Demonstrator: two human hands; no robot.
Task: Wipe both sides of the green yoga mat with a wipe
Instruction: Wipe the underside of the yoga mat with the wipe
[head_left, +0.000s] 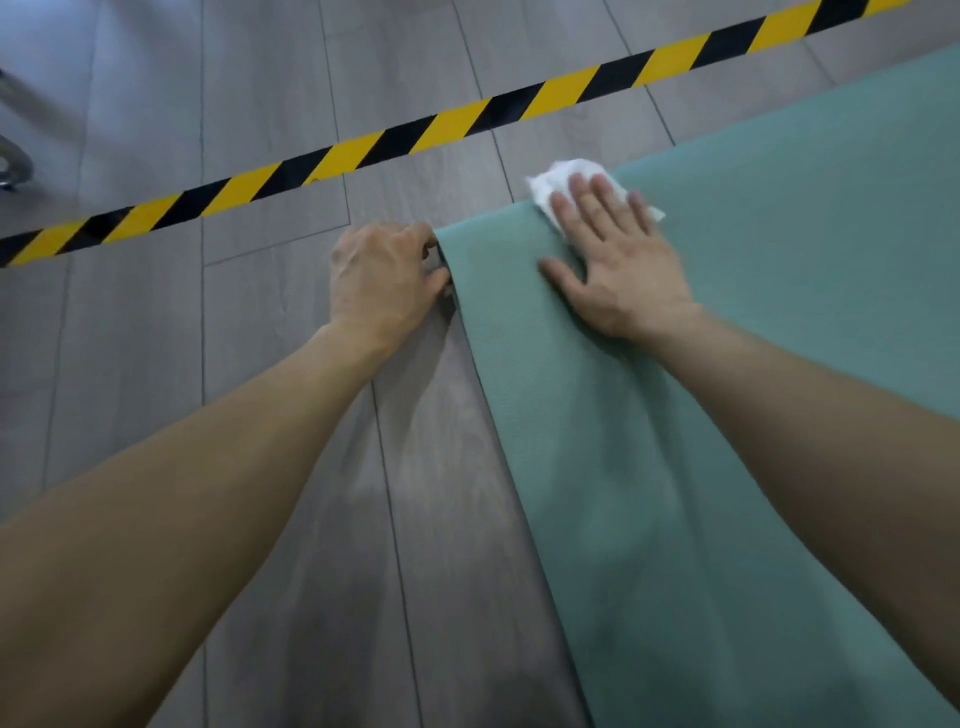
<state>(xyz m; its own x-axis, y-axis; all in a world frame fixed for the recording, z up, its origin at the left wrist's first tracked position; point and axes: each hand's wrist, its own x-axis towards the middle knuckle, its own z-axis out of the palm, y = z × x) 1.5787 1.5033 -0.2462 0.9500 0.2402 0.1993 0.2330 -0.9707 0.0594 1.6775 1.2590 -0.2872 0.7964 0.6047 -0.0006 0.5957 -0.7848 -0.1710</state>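
The fingers (587, 202) of the right hand (618, 260) lie straight and slightly spread, palm down, and press a crumpled white paper wipe (550, 187) onto the flat green yoga mat (623, 467). The thumb sticks out to the left and lies flat on the mat. The wipe shows past the fingertips on the far side and at both sides of the hand, and it sits right at the mat's far edge, with its left part hanging over that edge.

The fingers (415, 234) of the left hand (384, 275) are curled and pressed together round the mat's far-left corner; the thumb meets them from below at the left edge, so they pinch the corner. A dark gap shows under the edge just beside the thumb.

The 2 hands are near each other, apart, with a strip of mat between them. Both bare forearms reach in from the near side.

The mat lies on a grey wood-plank floor (156, 312) and covers its right part, its left edge running from the corner back toward the near edge of the view. Beyond the hands, a yellow-and-black striped tape (447, 124) crosses the floor slantwise from left to far right.
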